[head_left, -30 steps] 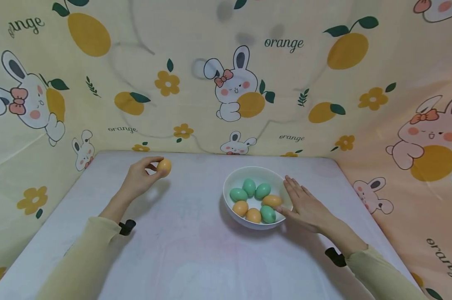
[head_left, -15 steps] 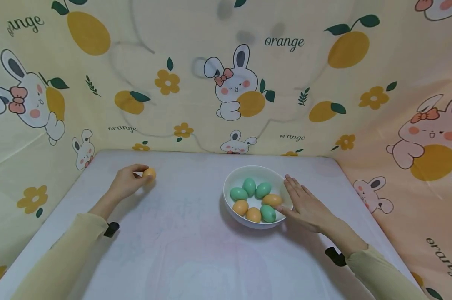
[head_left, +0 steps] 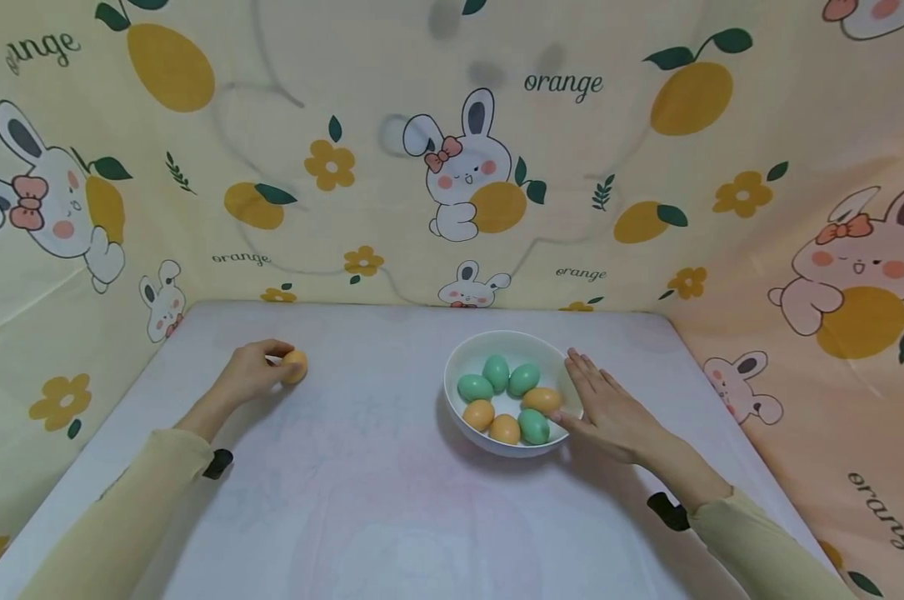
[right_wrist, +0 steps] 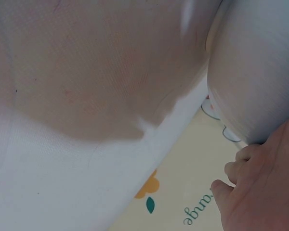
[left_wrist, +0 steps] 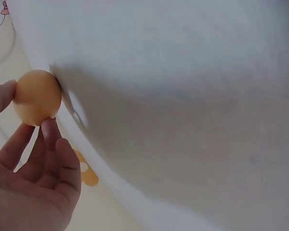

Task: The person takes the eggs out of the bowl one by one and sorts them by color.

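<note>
My left hand [head_left: 251, 372] pinches an orange egg [head_left: 295, 367] between thumb and fingertips, low over the left part of the table. Seen from the left wrist, the egg [left_wrist: 37, 97] sits right at its own shadow on the white surface. A white bowl [head_left: 455, 408] stands right of the table's middle, with several green eggs [head_left: 496, 373] and three orange eggs [head_left: 505, 429] inside. My right hand [head_left: 618, 414] rests with straight fingers against the bowl's right side, thumb at the rim. In the right wrist view the bowl's outer wall [right_wrist: 255, 67] is beside the fingers.
The white table [head_left: 362, 500] ends at a back edge against a yellow cloth [head_left: 407, 50] printed with rabbits and oranges. The same cloth closes off the left and right sides. Black straps [head_left: 218, 463] show at both wrists.
The left hand has moved left and down toward the table with the orange egg still pinched. The right hand and the bowl have stayed in place.
</note>
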### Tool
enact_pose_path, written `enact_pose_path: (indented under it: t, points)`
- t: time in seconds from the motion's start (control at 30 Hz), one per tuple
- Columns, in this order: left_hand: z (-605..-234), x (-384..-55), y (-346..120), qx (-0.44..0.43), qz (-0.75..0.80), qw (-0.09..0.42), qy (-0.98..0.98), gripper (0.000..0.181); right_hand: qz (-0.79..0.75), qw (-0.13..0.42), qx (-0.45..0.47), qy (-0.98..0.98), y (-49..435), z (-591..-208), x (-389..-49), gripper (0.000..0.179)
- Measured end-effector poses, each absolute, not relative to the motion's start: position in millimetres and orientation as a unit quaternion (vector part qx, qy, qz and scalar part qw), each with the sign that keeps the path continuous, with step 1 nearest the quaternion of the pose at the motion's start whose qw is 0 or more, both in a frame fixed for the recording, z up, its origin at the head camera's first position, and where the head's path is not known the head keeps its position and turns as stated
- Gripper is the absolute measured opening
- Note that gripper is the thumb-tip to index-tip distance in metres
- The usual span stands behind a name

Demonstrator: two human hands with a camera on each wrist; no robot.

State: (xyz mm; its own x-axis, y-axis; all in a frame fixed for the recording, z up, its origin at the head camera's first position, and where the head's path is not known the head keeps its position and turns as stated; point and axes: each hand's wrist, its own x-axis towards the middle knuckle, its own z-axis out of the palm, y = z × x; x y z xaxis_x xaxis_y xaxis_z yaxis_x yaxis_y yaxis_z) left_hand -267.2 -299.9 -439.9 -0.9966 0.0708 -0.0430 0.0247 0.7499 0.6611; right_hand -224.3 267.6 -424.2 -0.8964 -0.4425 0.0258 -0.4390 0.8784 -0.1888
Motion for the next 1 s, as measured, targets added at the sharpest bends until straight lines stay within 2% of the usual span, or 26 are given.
enact_pose_path:
  t: [0.4, 0.7, 1.0]
  points:
    - [-447.8, -270.5, -301.4, 0.014, 0.342, 0.036, 0.939, 0.062, -0.097, 0.009, -0.228, 0.969, 268.1, -425.6, -223.9, 0.097]
    - [-449.0, -271.7, -301.3, 0.030, 0.310, 0.017, 0.950, 0.059, -0.098, 0.005, -0.230, 0.968, 268.6, -424.7, -223.9, 0.096]
    - [-445.4, -267.8, -300.1, 0.026, 0.301, 0.006, 0.953, 0.065, -0.104, 0.007, -0.229, 0.968, 267.7, -424.5, -223.2, 0.097]
